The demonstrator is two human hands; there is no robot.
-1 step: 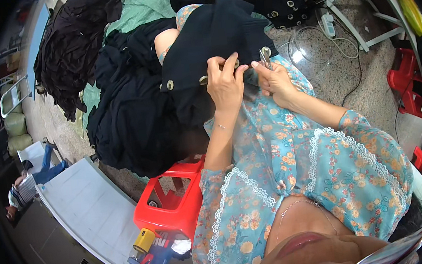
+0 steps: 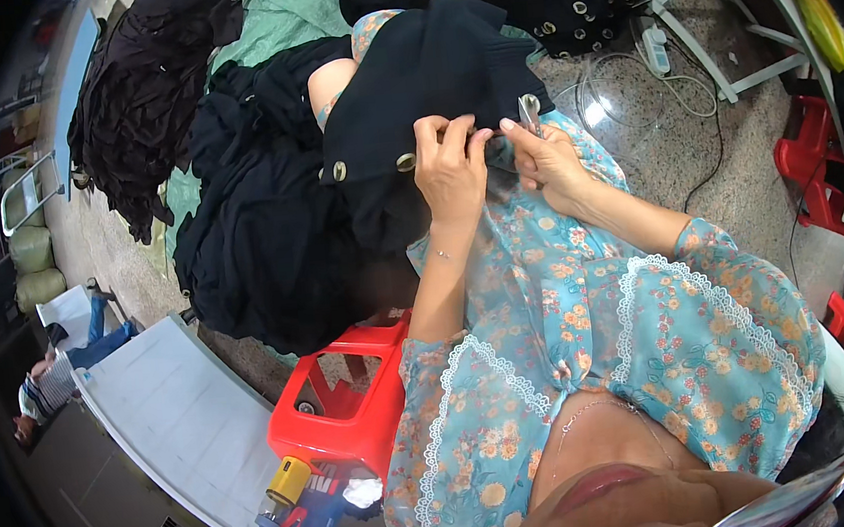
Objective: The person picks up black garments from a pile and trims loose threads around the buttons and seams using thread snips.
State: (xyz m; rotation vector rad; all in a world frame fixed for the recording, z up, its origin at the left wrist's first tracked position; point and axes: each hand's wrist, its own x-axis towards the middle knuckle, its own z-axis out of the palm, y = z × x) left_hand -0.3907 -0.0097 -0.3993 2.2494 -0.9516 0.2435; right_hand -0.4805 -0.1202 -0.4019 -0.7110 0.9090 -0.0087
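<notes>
A black knit garment (image 2: pixel 416 83) with large shiny buttons along its near edge lies across my lap. My left hand (image 2: pixel 451 166) has its thumb and fingers closed on that edge; one button (image 2: pixel 405 163) shows just left of it. My right hand (image 2: pixel 552 165) is closed around small metal thread snips (image 2: pixel 528 114), whose tips point away beside the garment's right corner. The right thumb and left fingertips almost meet at the edge. Whatever thread lies between them is too small to make out.
Heaps of black garments (image 2: pixel 267 207) lie left and ahead. A red stool (image 2: pixel 341 426) stands at my left by a white table (image 2: pixel 179 415), with another person (image 2: pixel 46 382) beyond. Cables and a power strip (image 2: pixel 657 50) lie on the floor ahead right, near a white-framed stand (image 2: pixel 717 77).
The snips have tilted slightly in my right hand. My left hand stays on the garment's edge. The person far left has shifted a little.
</notes>
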